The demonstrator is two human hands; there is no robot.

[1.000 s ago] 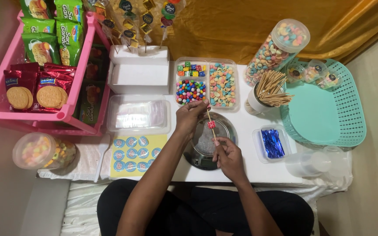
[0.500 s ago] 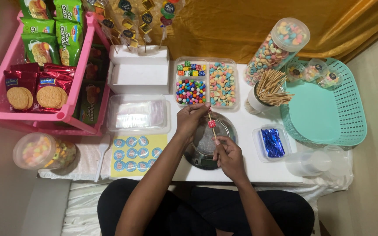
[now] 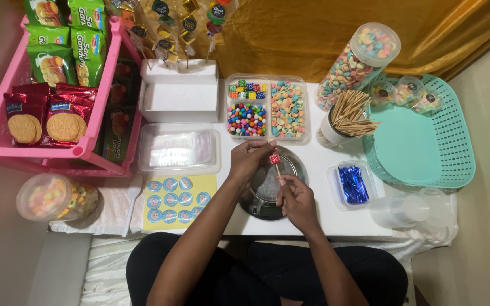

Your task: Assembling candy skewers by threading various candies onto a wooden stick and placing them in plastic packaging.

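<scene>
- A pink rack (image 3: pixel 94 148) stands on the left. It holds green snack packs (image 3: pixel 52 62) and red cookie packs (image 3: pixel 46 119).
- A white foam block (image 3: pixel 180 93) has wrapped sweets on sticks (image 3: pixel 168 25) poking up from it.
- A flat clear box with a lid (image 3: pixel 180 150) lies just below the block.
- A yellow sheet of round blue stickers (image 3: pixel 174 192) lies near the front edge.
- A round tub of sweets (image 3: pixel 55 197) lies on its side at the far left.
- A tall jar of pastel candy (image 3: pixel 355 62) leans by the gold cloth (image 3: pixel 313 28).
- A teal basket (image 3: pixel 452 147) sits on the right.
- A small clear box holds shiny blue twist ties (image 3: pixel 351 184).
</scene>
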